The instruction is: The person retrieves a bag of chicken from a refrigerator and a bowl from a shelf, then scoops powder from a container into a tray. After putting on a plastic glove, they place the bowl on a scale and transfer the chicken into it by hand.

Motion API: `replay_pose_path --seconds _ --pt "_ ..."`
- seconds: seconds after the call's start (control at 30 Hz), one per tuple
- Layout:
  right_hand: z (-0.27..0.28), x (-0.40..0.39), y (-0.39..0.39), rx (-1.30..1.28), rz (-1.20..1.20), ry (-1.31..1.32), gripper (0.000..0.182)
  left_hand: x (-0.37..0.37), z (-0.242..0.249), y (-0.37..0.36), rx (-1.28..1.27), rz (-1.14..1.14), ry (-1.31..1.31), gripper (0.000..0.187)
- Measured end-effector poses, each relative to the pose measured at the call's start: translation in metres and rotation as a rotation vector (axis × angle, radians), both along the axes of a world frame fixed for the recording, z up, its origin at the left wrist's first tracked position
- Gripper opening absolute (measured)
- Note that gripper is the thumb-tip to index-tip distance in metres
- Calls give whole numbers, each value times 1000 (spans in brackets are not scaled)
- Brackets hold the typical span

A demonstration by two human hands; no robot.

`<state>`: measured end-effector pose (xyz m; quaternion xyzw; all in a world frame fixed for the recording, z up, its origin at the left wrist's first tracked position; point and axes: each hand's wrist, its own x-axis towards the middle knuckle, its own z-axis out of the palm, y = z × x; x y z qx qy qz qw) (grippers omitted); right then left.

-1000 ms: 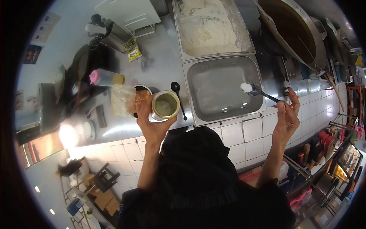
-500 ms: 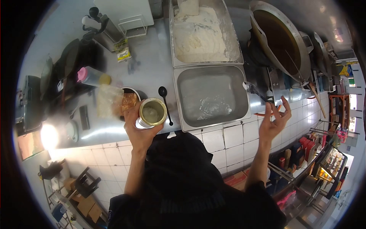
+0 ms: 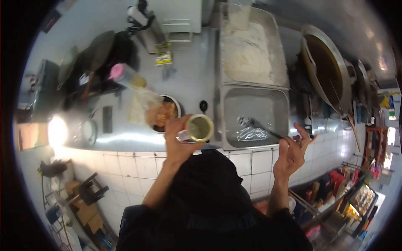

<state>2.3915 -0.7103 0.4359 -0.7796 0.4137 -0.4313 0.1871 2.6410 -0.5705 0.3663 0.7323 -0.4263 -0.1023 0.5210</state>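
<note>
Well, left hand (image 3: 176, 140) is wrapping fingers round open tin (image 3: 199, 128), left of pan (image 3: 247, 147); right hand (image 3: 289, 157) is pinching dark spoon (image 3: 271, 133), bowl reaching over pan. Spooning is seemingly going on; next move is probably calling for steady wrist.

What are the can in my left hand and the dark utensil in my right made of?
The can: probably metal, given its shiny golden rim. The dark utensil: perhaps matte plastic, its handle uniformly dark, though blur leaves that open.

Right hand (image 3: 289, 154) in pinch grip
</note>
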Motion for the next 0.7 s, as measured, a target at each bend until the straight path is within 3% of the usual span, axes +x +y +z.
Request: replay_pose_path --seconds 0.07,0.13,0.17,0.2,0.27,0.3,0.33,0.4,0.43,0.5,0.53,0.7 --pt "6 28 12 61 125 -101 13 2 -1 -1 19 -42 -5 67" --pt "11 53 16 40 275 150 14 5 -4 -8 19 -91 -4 67" --pt "4 60 13 70 397 269 28 6 -4 -11 30 -160 3 67" --pt "3 73 14 51 415 255 28 9 -4 -15 44 -227 10 67" --pt "1 99 22 -11 255 582 45 15 -11 -30 -11 -195 48 66" --pt "-7 101 20 51 233 592 57 18 -17 -41 -56 -183 109 64" --pt "-10 103 19 37 242 589 57 24 -24 -57 -98 -80 155 63" --pt "-10 108 20 211 174 251 59 46 -53 -104 -174 131 289 62" --pt "-10 109 22 195 201 254 59 60 -74 -131 -211 247 372 63" --pt "-13 110 31 418 186 172 58 92 -104 -179 -213 434 319 64" --pt "-18 111 38 401 226 178 58 106 -111 -196 -196 591 272 66" --pt "-40 111 71 395 333 373 51 165 -116 -225 86 789 298 75"
